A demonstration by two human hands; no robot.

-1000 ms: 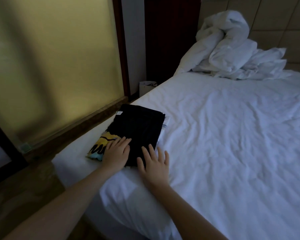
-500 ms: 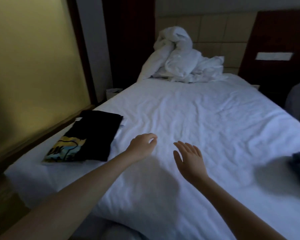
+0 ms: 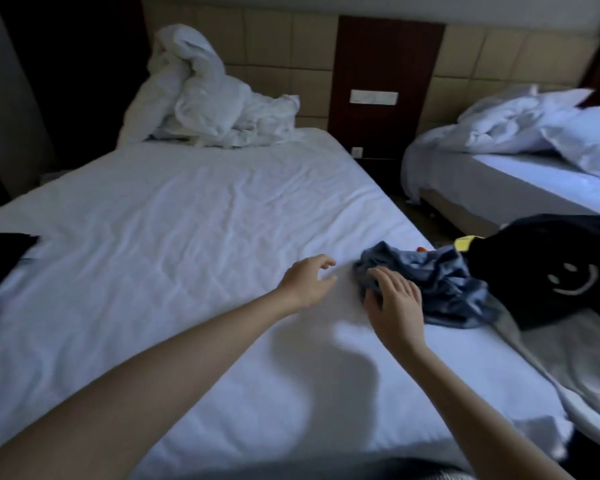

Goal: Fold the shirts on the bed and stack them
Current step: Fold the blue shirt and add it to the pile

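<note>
Right hand (image 3: 394,303) lies spread on the crumpled blue shirt (image 3: 437,282), evidently to drag it out for folding. Left hand (image 3: 307,282) hovers beside, loosely curled, empty, ready to assist.

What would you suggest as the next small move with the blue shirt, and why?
Probably close the right hand on the blue shirt and pull it onto the bare sheet: it lies crumpled under that hand, and the left hand holds nothing.

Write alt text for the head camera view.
The right hand touches a crumpled blue shirt near the right edge of the white bed; the left hand hovers beside it, holding nothing. A black smiley-face garment lies further right.
</note>
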